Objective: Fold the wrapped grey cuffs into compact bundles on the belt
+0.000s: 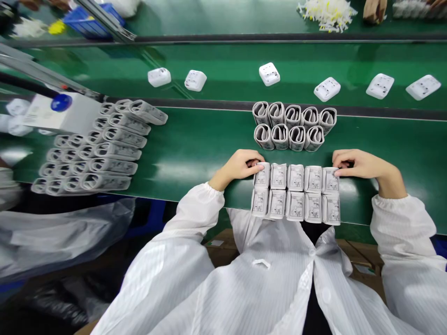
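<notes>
Ten folded printed leaflets [295, 193] sit in two rows at lower centre, my left hand [239, 167] and right hand [363, 165] apart, clamping the block from either end. Nine more bundles [293, 125] lie beyond on the green conveyor belt [195, 172]; white plug adapters [269, 74] cross the belt above.

Legible text: none | I see fine print and line drawings on the folded paper leaflets [295, 177] | marks on the white plastic blocks [326, 89] too small to read from here
</notes>
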The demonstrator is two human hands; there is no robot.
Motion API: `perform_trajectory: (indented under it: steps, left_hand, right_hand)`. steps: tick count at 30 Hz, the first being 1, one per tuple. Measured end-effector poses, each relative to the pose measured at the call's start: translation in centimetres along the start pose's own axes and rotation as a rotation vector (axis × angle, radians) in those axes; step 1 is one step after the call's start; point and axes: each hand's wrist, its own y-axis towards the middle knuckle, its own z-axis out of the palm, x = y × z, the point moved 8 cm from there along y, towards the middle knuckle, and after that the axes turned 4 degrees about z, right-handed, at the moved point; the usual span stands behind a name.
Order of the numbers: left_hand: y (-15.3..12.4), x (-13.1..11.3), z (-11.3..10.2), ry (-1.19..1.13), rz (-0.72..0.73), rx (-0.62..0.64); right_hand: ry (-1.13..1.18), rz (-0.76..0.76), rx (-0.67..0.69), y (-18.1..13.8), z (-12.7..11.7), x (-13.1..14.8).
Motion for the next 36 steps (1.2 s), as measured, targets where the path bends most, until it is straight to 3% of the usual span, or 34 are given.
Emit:
perform_trajectory:
  steps: [4,7,12,14,16,20,23,28,30,32,36]
  left_hand:
    - [0.5,0.1,-0.3,-0.071,-0.044,-0.005]
    - [1.4,1.0,-0.5,-0.219,-0.098,-0.131]
    - [3.5,0.9,-1.8,-0.5,-0.079,-0.424]
    - [4.1,0.1,-2.2,-0.604,-0.065,-0.472]
    - [4.4,-0.8,-2.2,-0.689,-0.075,-0.448]
    - [4.0,-2.3,-1.3,-0.799,-0.113,-0.289]
    - [3.1,-1.7,-1.5,-0.783,-0.185,-0.288]
    - [1.8,0.3,-1.5,-0.492,-0.306,-0.152]
    - [1.4,1.1,-1.8,-0.343,-0.345,-0.182]
    - [1.3,1.5,-1.9,-0.215,-0.378,-0.21]
    - [1.7,1.5,-1.0,-0.072,-0.382,-0.085]
  right_hand:
    - [0.08,-0.074,-0.137,0.5,-0.5,-0.5]
    - [0.178,-0.142,-0.326,0.8,-1.4,-0.8]
    - [0.431,-0.261,-0.825,-0.1,-2.9,-1.0]
    - [0.369,-0.232,-1.051,-0.9,-3.1,-0.9]
    - [0.263,-0.169,-1.195,-1.6,-3.0,-0.8]
    - [0.194,-0.099,-1.253,-1.8,-2.9,-1.1]
    - [0.198,-0.07,-1.269,-1.9,-3.0,-1.3]
    - [0.193,-0.13,-1.253,-1.8,-3.2,-1.1]
    - [0.161,-0.155,-1.232,-1.8,-3.2,-1.0]
    - [0.121,-0.171,-1.178,-1.6,-3.1,-0.9]
    - [0.011,-0.181,-1.07,-1.2,-2.5,-0.5]
